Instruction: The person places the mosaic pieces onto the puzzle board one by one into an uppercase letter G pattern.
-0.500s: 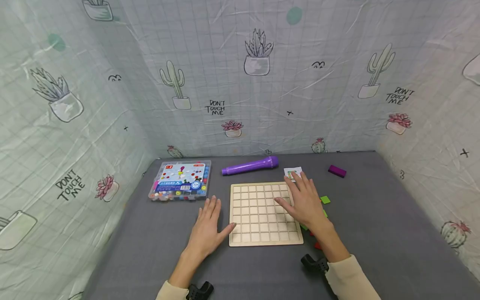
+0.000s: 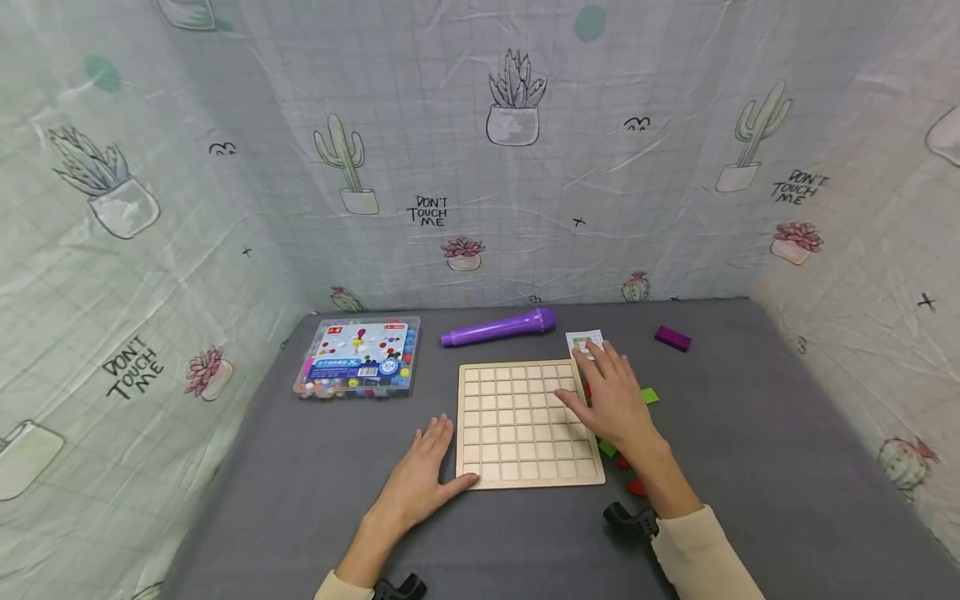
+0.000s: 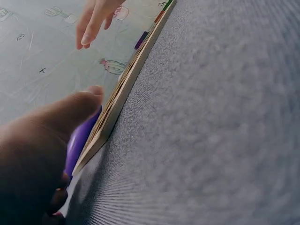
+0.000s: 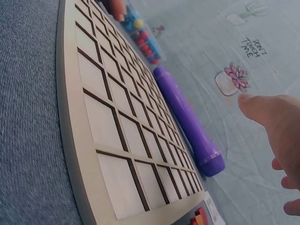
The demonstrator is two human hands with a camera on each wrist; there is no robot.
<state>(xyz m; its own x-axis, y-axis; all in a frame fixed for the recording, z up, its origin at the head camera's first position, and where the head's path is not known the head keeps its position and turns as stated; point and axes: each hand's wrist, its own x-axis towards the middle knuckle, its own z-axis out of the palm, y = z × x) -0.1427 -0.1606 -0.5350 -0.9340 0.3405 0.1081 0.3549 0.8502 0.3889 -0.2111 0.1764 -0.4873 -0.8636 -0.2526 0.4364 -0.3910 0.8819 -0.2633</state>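
A pale wooden grid board (image 2: 517, 421) lies flat on the grey cloth. My left hand (image 2: 422, 468) rests flat on the cloth beside the board's near left corner, its thumb (image 3: 75, 110) touching the board's edge (image 3: 125, 89). My right hand (image 2: 609, 398) is held over the board's right edge with fingers spread and straight, holding nothing. In the left wrist view its fingers (image 3: 93, 21) hang above the board. The right wrist view shows the board's square cells (image 4: 117, 122) and my fingertips (image 4: 274, 117) raised above them.
Behind the board lie a purple cylinder (image 2: 498, 327), a small printed card (image 2: 583, 340) and a purple block (image 2: 672, 337). A clear box of coloured beads (image 2: 358, 357) sits at the back left. Green (image 2: 649, 396) and red (image 2: 636, 486) tiles lie by the board's right side. Cloth walls enclose the table.
My left hand has slid slightly nearer, its thumb now at the board's near left corner. My right hand has shifted a little to the right, off the cells.
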